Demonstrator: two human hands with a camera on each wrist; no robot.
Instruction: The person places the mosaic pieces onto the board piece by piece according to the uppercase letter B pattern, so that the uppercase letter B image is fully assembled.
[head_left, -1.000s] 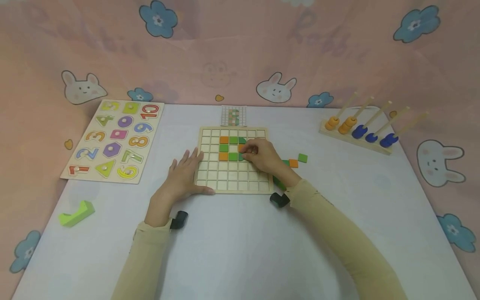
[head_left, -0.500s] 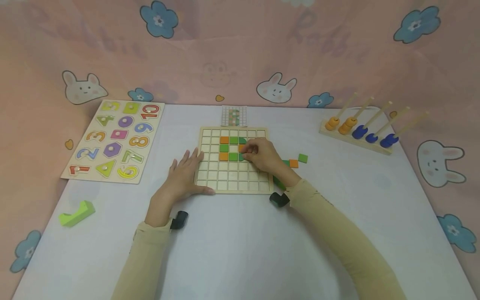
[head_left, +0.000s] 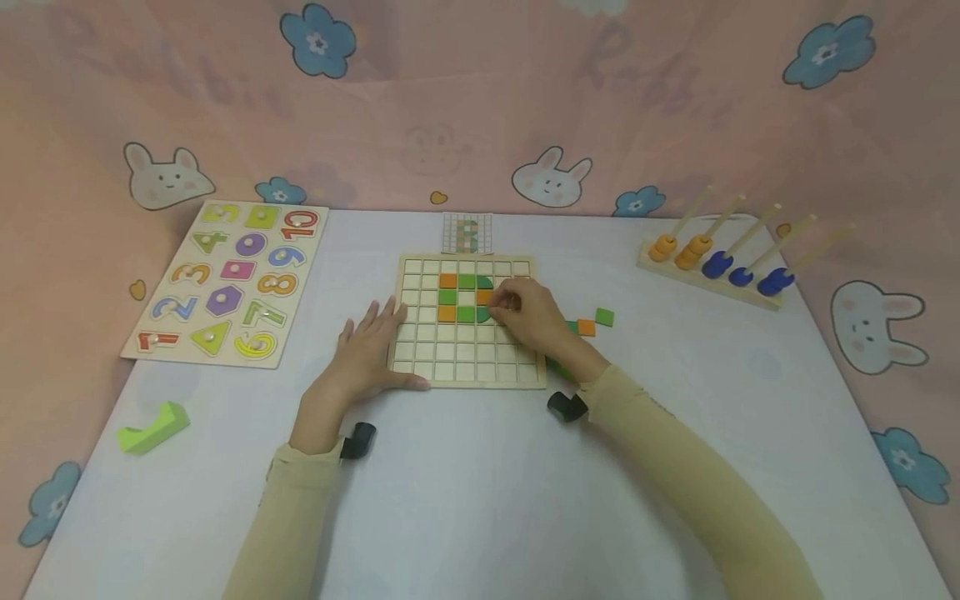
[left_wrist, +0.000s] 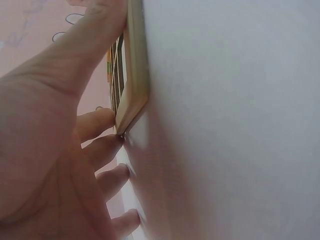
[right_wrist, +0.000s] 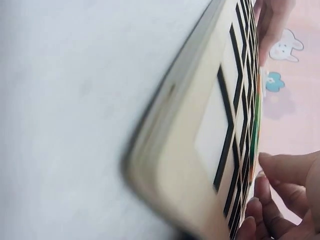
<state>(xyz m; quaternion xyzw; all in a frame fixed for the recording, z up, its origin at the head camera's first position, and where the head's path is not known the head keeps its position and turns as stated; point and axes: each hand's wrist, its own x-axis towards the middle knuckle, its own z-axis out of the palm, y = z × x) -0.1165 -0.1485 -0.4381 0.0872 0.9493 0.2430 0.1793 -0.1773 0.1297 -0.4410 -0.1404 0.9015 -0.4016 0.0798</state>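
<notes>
A wooden grid board [head_left: 467, 367] lies mid-table with square orange and green tiles [head_left: 447, 314] and rounded green tiles [head_left: 484, 282] set in a ring on it. My left hand [head_left: 366, 357] is spread along the board's left edge, the thumb at the near left corner. In the left wrist view, fingertips touch the board's rim [left_wrist: 136, 75]. My right hand [head_left: 528, 315] is over the board's right half with loosely bent fingers. Its fingertips are right beside an orange tile [head_left: 483, 297] in the ring's right column. In the right wrist view, no tile shows between thumb [right_wrist: 285, 167] and fingers.
Loose green and orange tiles [head_left: 587, 327] lie right of the board, partly behind the right wrist. A pattern card [head_left: 468, 232] stands behind the board. A number puzzle [head_left: 225, 283] lies at left, a green block [head_left: 153, 428] nearer, and a peg-and-bead stand [head_left: 712, 275] at back right.
My right hand has drawn slightly right, so more of the orange tile and the lower rounded green tile shows. My left hand has stayed at the board's edge.
</notes>
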